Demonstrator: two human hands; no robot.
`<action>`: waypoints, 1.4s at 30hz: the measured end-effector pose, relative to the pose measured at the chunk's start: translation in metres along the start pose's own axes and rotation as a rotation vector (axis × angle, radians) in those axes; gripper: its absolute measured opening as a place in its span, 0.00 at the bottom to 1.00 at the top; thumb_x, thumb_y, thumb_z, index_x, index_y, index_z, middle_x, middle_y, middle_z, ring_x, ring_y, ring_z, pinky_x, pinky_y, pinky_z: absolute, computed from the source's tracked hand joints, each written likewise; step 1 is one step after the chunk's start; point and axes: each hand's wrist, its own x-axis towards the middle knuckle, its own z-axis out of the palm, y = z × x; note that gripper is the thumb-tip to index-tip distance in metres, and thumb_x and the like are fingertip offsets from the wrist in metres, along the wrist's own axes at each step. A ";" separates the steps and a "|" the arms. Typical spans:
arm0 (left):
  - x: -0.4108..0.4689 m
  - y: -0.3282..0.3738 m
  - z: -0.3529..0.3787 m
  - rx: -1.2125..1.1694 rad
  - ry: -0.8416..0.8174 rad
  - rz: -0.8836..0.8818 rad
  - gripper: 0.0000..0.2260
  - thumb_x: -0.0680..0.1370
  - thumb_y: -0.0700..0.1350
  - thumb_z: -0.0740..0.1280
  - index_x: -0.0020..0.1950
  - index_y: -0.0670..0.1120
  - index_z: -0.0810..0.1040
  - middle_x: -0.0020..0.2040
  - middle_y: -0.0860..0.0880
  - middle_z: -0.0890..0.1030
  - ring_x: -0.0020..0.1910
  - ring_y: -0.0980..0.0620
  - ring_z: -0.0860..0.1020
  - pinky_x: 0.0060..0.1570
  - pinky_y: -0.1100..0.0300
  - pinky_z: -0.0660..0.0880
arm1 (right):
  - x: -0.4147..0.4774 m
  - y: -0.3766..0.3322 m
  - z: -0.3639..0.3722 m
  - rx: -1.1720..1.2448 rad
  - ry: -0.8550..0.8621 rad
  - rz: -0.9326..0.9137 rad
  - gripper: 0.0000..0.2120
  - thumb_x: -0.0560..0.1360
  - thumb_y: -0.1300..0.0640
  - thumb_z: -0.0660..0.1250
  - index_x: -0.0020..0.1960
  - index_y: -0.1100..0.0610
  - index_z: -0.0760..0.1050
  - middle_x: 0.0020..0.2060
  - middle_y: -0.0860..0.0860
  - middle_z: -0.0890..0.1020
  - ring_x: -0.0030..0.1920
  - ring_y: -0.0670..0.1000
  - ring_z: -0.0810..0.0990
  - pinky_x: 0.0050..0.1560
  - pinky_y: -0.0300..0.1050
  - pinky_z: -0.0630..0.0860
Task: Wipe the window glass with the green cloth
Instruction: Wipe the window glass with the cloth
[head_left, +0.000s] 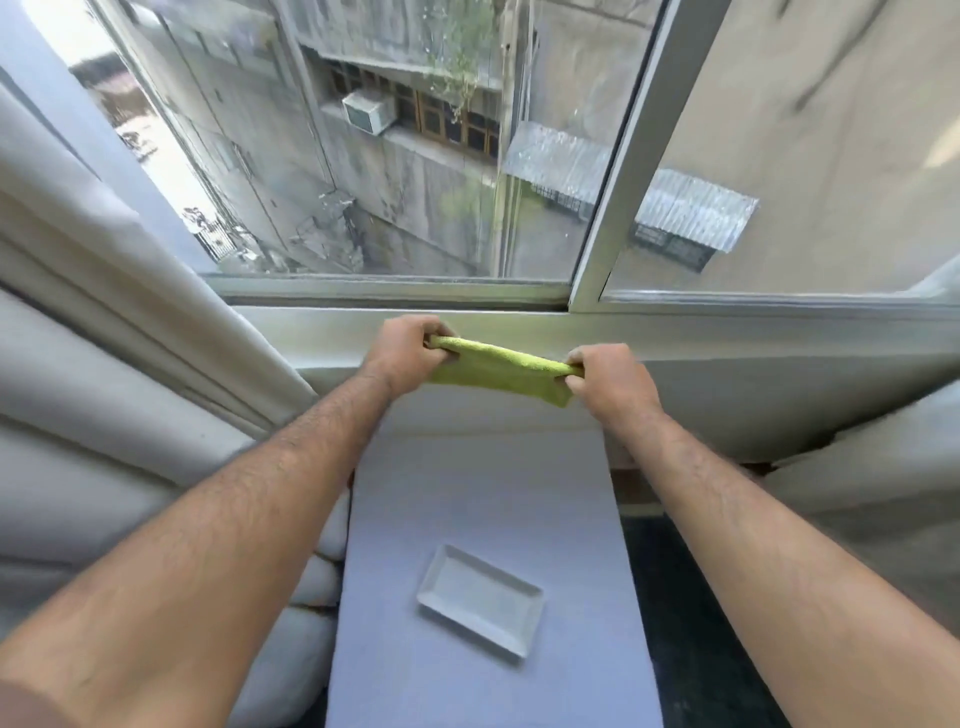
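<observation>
The green cloth (501, 370) is folded into a narrow strip and stretched between both hands, just below the window sill. My left hand (405, 353) pinches its left end and my right hand (608, 376) pinches its right end. Above them the window glass (395, 156) fills the upper view, streaked and spotted, with buildings showing through it. A second pane (810, 156) lies to the right of the white upright frame bar (621, 171). Neither hand nor the cloth touches the glass.
A white curtain (93, 291) hangs at the left, beside the pane. Below my arms is a pale narrow table top (467, 499) carrying an empty white rectangular tray (480, 597). The white sill (727, 332) runs across under the frame.
</observation>
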 end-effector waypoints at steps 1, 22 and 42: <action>0.004 0.016 -0.019 -0.040 0.045 0.014 0.08 0.73 0.38 0.78 0.51 0.46 0.88 0.42 0.44 0.84 0.42 0.50 0.78 0.47 0.58 0.77 | 0.003 -0.010 -0.027 0.003 0.039 -0.021 0.13 0.79 0.56 0.69 0.60 0.51 0.86 0.56 0.55 0.88 0.60 0.61 0.84 0.58 0.51 0.81; -0.017 0.332 -0.393 -0.575 0.707 0.476 0.18 0.74 0.41 0.80 0.62 0.45 0.82 0.59 0.46 0.87 0.60 0.45 0.83 0.63 0.48 0.82 | -0.032 -0.179 -0.476 0.154 0.853 -0.560 0.12 0.79 0.68 0.68 0.60 0.62 0.84 0.52 0.61 0.89 0.50 0.60 0.86 0.52 0.45 0.79; 0.033 0.404 -0.512 0.300 1.330 0.466 0.09 0.79 0.37 0.73 0.58 0.44 0.86 0.59 0.39 0.85 0.63 0.38 0.79 0.57 0.43 0.79 | 0.059 -0.152 -0.566 -0.062 1.384 -0.353 0.48 0.83 0.40 0.64 0.86 0.66 0.43 0.87 0.63 0.45 0.88 0.61 0.46 0.87 0.62 0.53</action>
